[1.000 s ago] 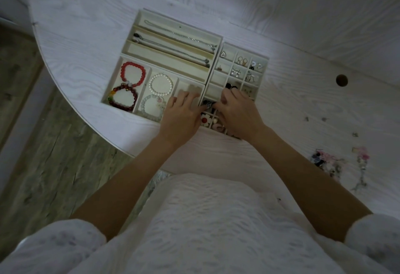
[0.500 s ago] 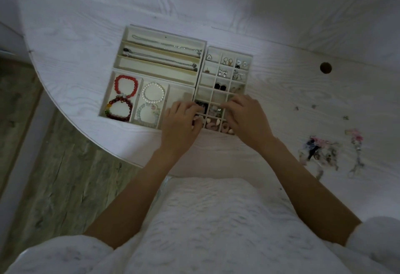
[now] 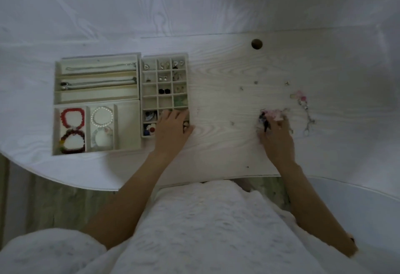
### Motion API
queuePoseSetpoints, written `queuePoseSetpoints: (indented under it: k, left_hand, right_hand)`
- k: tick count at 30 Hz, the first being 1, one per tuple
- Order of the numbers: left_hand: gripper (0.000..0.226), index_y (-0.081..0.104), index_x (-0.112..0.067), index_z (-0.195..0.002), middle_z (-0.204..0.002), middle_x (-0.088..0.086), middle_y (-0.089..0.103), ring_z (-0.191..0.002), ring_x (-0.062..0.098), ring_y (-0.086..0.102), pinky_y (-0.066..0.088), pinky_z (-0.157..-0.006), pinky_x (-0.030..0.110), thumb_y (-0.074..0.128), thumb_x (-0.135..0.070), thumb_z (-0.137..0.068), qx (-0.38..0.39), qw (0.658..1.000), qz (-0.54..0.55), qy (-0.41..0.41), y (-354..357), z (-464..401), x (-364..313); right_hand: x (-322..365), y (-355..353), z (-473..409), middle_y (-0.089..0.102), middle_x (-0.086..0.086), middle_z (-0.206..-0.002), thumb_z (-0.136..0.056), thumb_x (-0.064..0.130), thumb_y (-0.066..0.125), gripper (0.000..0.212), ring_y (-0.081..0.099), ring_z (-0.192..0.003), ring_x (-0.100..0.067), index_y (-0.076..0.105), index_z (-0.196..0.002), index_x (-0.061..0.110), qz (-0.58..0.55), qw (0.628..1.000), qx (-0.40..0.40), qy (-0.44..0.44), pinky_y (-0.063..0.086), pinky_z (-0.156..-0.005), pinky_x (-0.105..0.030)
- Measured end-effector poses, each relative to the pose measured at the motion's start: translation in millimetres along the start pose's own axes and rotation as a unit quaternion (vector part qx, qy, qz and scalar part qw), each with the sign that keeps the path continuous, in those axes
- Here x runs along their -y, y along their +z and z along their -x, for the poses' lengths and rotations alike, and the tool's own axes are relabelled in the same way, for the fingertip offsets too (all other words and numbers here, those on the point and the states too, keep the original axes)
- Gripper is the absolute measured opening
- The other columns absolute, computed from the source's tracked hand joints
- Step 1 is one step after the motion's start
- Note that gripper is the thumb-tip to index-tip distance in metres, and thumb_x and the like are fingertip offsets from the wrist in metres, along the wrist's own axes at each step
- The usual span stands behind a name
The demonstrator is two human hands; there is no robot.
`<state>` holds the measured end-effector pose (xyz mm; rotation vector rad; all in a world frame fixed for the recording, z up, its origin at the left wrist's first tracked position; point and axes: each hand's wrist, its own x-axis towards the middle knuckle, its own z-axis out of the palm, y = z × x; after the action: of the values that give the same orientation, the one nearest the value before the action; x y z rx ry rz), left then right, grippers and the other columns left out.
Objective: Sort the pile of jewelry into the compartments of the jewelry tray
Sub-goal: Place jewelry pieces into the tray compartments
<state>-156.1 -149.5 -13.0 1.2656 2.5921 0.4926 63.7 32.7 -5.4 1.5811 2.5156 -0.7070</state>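
My left hand point(image 3: 173, 127) rests flat on the near right corner of the small-compartment jewelry tray point(image 3: 149, 98), which holds earrings and charms in several cells. My right hand point(image 3: 278, 136) is far to the right, with its fingers curled down into the pile of jewelry point(image 3: 273, 114), a pink and dark tangle. It pinches a dark piece point(image 3: 264, 122) at the pile's left edge. A pink keychain-like chain point(image 3: 304, 109) lies just right of the pile. The necklace tray point(image 3: 97, 97) and the bracelet tray point(image 3: 127, 126) stand left of the grid tray.
Tiny loose pieces point(image 3: 255, 82) are scattered on the white wooden table point(image 3: 227, 74) between the trays and the pile. A cable hole point(image 3: 257, 43) sits at the back. The table's curved front edge point(image 3: 86, 184) runs close to my body.
My right hand left the grid tray and moved right onto the pile. My left hand stayed at the tray's near right corner. The camera view swung right.
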Motion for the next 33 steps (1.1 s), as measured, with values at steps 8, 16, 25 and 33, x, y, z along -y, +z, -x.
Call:
queuePoseSetpoints:
  k: [8, 16, 25, 33]
  left_hand:
    - [0.043, 0.065, -0.009, -0.117, -0.102, 0.012, 0.068, -0.101, 0.038, 0.056, 0.045, -0.093, 0.048, 0.076, -0.020, -0.077, 0.010, 0.999, 0.007, -0.047, 2.7, -1.6, -13.8]
    - [0.040, 0.068, -0.006, -0.112, -0.092, 0.013, 0.068, -0.089, 0.038, 0.058, 0.047, -0.083, 0.045, 0.078, -0.014, -0.073, -0.010, 0.999, -0.013, -0.046, 4.0, -0.2, -19.4]
    - [0.043, 0.069, -0.009, -0.110, -0.095, 0.010, 0.068, -0.090, 0.037, 0.059, 0.050, -0.079, 0.046, 0.080, -0.012, -0.068, -0.027, 0.997, 0.012, -0.066, 6.4, 2.5, -24.2]
    - [0.029, 0.072, -0.012, -0.102, -0.091, 0.005, 0.069, -0.087, 0.028, 0.058, 0.047, -0.076, 0.036, 0.059, -0.029, -0.082, -0.113, 0.990, 0.056, -0.059, -1.5, 5.3, -7.8]
  right_hand:
    - [25.2, 5.6, -30.1, 0.051, -0.013, -0.111, -0.089, 0.023, 0.061, 0.021, 0.052, -0.097, -0.029, 0.068, -0.106, 0.013, -0.026, 0.992, -0.041, -0.120, 0.049, -0.074, -0.036]
    - [38.4, 5.4, -56.9, 0.056, -0.011, -0.101, -0.083, 0.024, 0.066, 0.022, 0.047, -0.097, -0.028, 0.063, -0.099, 0.010, 0.092, 0.968, 0.025, -0.234, 0.035, -0.080, -0.034]
    - [72.4, -51.0, -49.4, 0.063, 0.003, -0.083, -0.083, 0.012, 0.064, 0.006, 0.056, -0.078, -0.016, 0.059, -0.082, 0.013, -0.173, 0.952, 0.041, -0.248, 0.041, -0.068, -0.026]
    - [122.6, -46.7, -54.7, 0.068, -0.007, -0.075, -0.081, 0.004, 0.065, 0.013, 0.069, -0.069, -0.017, 0.055, -0.079, 0.011, -0.223, 0.928, 0.130, -0.268, 0.057, -0.064, -0.040]
